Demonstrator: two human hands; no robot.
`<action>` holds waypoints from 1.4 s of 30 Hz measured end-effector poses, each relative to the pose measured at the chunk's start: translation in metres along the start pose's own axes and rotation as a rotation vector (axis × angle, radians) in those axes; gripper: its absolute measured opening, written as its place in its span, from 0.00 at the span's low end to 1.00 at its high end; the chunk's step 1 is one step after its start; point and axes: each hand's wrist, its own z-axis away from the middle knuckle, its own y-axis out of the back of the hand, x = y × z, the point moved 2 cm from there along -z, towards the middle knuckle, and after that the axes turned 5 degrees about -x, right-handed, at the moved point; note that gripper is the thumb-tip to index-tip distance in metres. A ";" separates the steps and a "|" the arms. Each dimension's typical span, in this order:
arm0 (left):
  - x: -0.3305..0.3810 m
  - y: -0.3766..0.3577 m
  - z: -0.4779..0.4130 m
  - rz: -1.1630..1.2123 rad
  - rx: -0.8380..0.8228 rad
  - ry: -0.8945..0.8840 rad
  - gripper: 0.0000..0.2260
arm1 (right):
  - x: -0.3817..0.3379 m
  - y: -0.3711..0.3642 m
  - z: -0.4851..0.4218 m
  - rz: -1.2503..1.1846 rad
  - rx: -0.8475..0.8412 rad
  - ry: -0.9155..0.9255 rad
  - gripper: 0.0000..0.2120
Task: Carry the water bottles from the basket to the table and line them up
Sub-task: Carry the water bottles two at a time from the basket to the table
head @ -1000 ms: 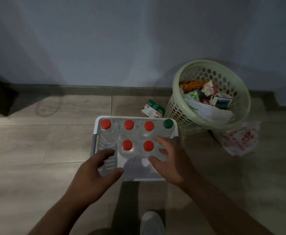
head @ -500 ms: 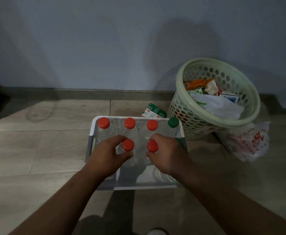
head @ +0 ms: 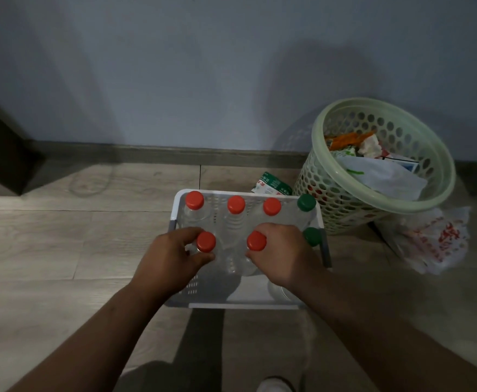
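- Your left hand point(head: 172, 258) curls its fingers and thumb around the neck of the left red-capped bottle point(head: 206, 241) at the centre of the frame.
- Your right hand point(head: 284, 257) grips the right red-capped bottle point(head: 256, 241) just beside it, also high up, right under the cap.
- Both bottles stand inside the white basket point(head: 243, 306), which sits on the wooden floor in the lower middle of the frame. The table is not in view.
- Each held bottle is upright: its long axis is vertical, with the cap up toward the camera and the base down in the basket.
- The back row of bottles point(head: 236, 204) stands along the basket's far wall. A green-capped bottle point(head: 312, 236) stands at the basket's right wall, close to your right knuckles.
- Risk: with so high a grip on smooth clear plastic, a bottle may swing or slip as you lift. How full they are cannot be told.
- Risk: the bottles are closely packed, so a slanted lift could topple a neighbour, most likely the green-capped one.
- Risk: the green wastebasket point(head: 384, 210) stands just beside the basket at right, and a wide swing could clip it.
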 end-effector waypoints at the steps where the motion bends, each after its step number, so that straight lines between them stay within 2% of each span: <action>1: -0.001 -0.001 0.000 0.005 0.004 0.003 0.13 | 0.001 -0.003 0.000 -0.048 0.030 -0.007 0.06; 5: 0.001 -0.007 -0.003 0.033 0.015 0.007 0.13 | 0.010 -0.026 0.002 -0.485 0.144 -0.179 0.08; 8: 0.004 -0.016 -0.001 0.068 -0.002 -0.011 0.14 | 0.015 -0.053 -0.001 -0.721 0.135 -0.295 0.16; 10: 0.005 -0.024 -0.002 0.079 -0.004 -0.004 0.18 | 0.019 -0.067 -0.002 -0.799 0.166 -0.311 0.23; 14: 0.006 -0.031 -0.006 0.058 0.015 0.029 0.20 | 0.029 -0.085 -0.006 -0.797 0.158 -0.333 0.29; 18: 0.006 -0.030 -0.004 0.017 0.040 0.048 0.21 | 0.031 -0.079 -0.006 -0.820 0.212 -0.345 0.27; 22: 0.010 -0.022 0.000 -0.071 0.056 0.001 0.21 | 0.025 -0.068 0.003 -0.776 0.214 -0.237 0.21; 26: 0.016 0.010 0.001 0.136 0.062 -0.015 0.21 | 0.013 -0.039 0.015 -0.845 0.196 -0.163 0.24; 31: 0.036 0.045 0.005 0.577 0.121 -0.096 0.22 | -0.004 -0.002 0.025 -0.797 0.320 0.004 0.22; 35: 0.042 0.052 0.006 0.848 0.154 -0.235 0.15 | -0.012 0.005 0.025 -0.861 0.355 0.078 0.21; 42: 0.039 0.041 0.003 0.871 0.137 -0.242 0.12 | -0.021 0.002 0.020 -0.880 0.279 0.172 0.19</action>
